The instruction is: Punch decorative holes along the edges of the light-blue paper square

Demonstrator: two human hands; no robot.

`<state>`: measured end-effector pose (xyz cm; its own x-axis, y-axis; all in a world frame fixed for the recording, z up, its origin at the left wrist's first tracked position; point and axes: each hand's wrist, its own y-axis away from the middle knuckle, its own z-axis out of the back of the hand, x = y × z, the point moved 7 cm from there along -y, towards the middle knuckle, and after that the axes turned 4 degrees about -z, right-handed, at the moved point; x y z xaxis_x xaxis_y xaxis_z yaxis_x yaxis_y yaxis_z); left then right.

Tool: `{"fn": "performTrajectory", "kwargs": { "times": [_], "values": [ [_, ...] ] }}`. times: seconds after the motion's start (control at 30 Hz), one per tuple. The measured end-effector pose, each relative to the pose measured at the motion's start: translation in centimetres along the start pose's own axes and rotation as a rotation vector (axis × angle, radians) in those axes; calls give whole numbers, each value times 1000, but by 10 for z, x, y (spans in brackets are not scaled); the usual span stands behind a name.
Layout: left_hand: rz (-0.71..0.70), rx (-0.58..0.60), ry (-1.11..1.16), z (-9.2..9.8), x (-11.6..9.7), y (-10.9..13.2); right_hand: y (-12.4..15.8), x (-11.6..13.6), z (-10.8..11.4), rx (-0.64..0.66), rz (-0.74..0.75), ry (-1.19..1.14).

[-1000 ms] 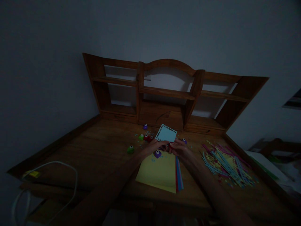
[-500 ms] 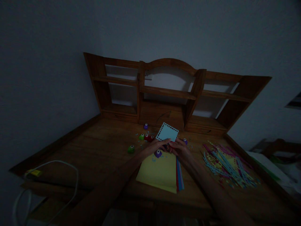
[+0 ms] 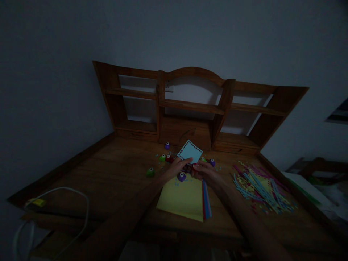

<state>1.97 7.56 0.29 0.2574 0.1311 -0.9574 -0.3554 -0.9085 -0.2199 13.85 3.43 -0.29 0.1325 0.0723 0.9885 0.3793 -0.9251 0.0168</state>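
Note:
A light blue sheet of paper [image 3: 193, 152], with small shapes punched along its edges, is gripped by my left hand [image 3: 178, 166], thumb on top. My right hand [image 3: 203, 170] is closed around a red craft punch [image 3: 195, 166] at the sheet's near edge. Just below the hands, a purple craft punch [image 3: 181, 177] rests on a stack of yellow paper [image 3: 182, 201], with blue and red sheets showing at its right side. Small blue cut-outs are scattered around that punch.
Green punches [image 3: 150, 172], red punches [image 3: 168, 158] and purple punches [image 3: 212, 162] stand about the desk [image 3: 119, 170]. Punched paper strips [image 3: 261, 188] are heaped at the right. A wooden shelf unit [image 3: 190, 106] rises behind; a white cable [image 3: 87, 206] hangs at the left.
The blue sheet has shifted slightly left and turned a little. My right hand and the red punch have moved a bit away from my left fingers, and a green punch shows behind.

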Motion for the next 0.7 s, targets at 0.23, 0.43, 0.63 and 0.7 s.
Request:
{"fn": "performTrajectory", "kwargs": {
  "times": [0.23, 0.43, 0.63, 0.7],
  "values": [
    [18, 56, -42, -3, 5, -2, 1, 0, 6, -70, 10, -37],
    [-149, -58, -182, 6, -4, -4, 1, 4, 8, -127, 61, -17],
    [-231, -86, -393, 6, -15, 1, 1, 4, 11, -141, 72, -8],
    [-243, -85, -411, 5, -17, 2, 0, 1, 14, -156, 73, -7]
  ]
}}
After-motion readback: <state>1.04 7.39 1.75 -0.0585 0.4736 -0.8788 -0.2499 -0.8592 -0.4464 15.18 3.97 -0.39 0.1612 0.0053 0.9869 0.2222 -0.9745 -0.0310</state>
